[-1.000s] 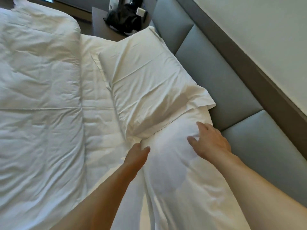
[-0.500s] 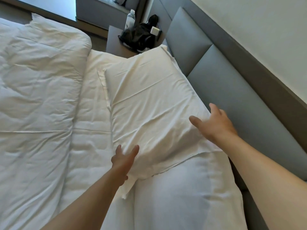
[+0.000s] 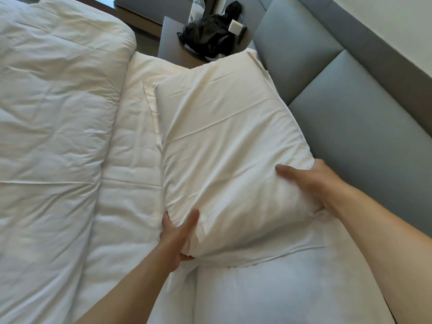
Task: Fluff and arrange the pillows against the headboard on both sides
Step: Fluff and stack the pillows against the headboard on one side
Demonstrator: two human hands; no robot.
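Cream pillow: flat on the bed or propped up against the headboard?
Flat. The cream pillow lies face-up on the mattress, alongside the headboard, not leaning against it. Both hands grip its near corners.

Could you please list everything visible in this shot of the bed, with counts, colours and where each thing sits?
far pillow: one, cream-white, along the headboard, held at its near corners.
near pillow: one, white, partly under the far pillow's near edge.
duvet: one, white, bunched on the left.
sheet: one, white, between duvet and pillows.
headboard: one, grey-blue padded panels, right side.
nightstand: one, brown, beyond the bed.
black bag: one, on the nightstand.
bottle: one, clear, behind the bag.
left hand: gripping the far pillow's near-left corner.
right hand: gripping its near-right corner.
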